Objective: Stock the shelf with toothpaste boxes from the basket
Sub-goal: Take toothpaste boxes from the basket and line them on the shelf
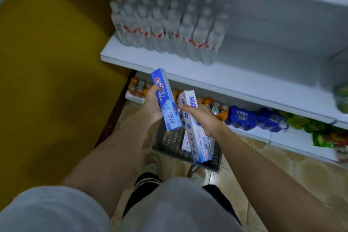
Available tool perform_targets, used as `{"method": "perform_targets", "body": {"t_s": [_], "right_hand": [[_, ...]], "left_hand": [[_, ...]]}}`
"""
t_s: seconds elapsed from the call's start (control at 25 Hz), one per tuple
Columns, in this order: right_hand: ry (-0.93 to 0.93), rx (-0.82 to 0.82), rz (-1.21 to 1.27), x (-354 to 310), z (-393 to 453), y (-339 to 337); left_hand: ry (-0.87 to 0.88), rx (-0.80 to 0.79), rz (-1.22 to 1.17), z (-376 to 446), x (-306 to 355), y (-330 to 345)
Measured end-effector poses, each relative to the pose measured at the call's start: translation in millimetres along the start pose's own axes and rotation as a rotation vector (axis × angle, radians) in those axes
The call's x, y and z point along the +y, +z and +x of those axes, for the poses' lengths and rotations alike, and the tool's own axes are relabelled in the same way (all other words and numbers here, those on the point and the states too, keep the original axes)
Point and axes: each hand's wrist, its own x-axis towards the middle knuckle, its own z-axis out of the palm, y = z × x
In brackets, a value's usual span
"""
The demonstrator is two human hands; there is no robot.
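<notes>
The basket sits on the floor before the shelving, just ahead of the person's feet. Above it, the left hand holds one toothpaste box, and just to its right the right hand holds a second toothpaste box that reaches down over the basket. Water bottles stand in rows on the middle shelf. Below, on the bottom shelf, drink packs lie in a row, with snack bags to their right.
</notes>
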Motion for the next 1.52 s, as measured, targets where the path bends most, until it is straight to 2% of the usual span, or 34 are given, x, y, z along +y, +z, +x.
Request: {"method": "perform_targets", "body": {"t_s": [0.36, 0.56, 0.68, 0.76, 0.88, 0.96, 1.04, 1.16, 1.28, 1.36, 1.52], "right_hand": [[-0.303, 0.166, -0.211, -101, -48, -8], [-0.473, 0.150, -0.219, -163, -76, -2], [-0.531, 0.137, -0.312, -205, -106, -2], [-0.553, 0.136, -0.391, -229, -124, 0], [-0.544, 0.127, -0.463, -254, -143, 10], [-0.550, 0.100, -0.485, -263, -154, 22], [-0.574, 0.098, -0.541, -267, -163, 35], [-0.615, 0.145, -0.607, -265, -174, 45], [-0.672, 0.239, -0.617, -263, -186, 42], [-0.717, 0.295, -0.679, -267, -198, 35], [-0.776, 0.314, -0.750, -292, -230, 12]], "left_hand": [[0.266, -0.031, -0.304, -51, 96, 49], [0.368, -0.137, -0.259, -82, 172, 54], [0.527, -0.130, -0.014, -112, 255, 23], [0.600, -0.206, 0.305, -137, 308, -3], [0.418, -0.372, 1.084, -186, 355, -3], [0.262, -0.408, 1.590, -210, 360, 19], [0.154, -0.434, 1.825, -216, 352, 33], [0.082, -0.517, 1.879, -203, 340, 30], [0.098, -0.510, 1.822, -201, 346, 21], [0.158, -0.460, 1.822, -207, 353, 21], [0.386, -0.366, 1.752, -240, 380, 40]]}}
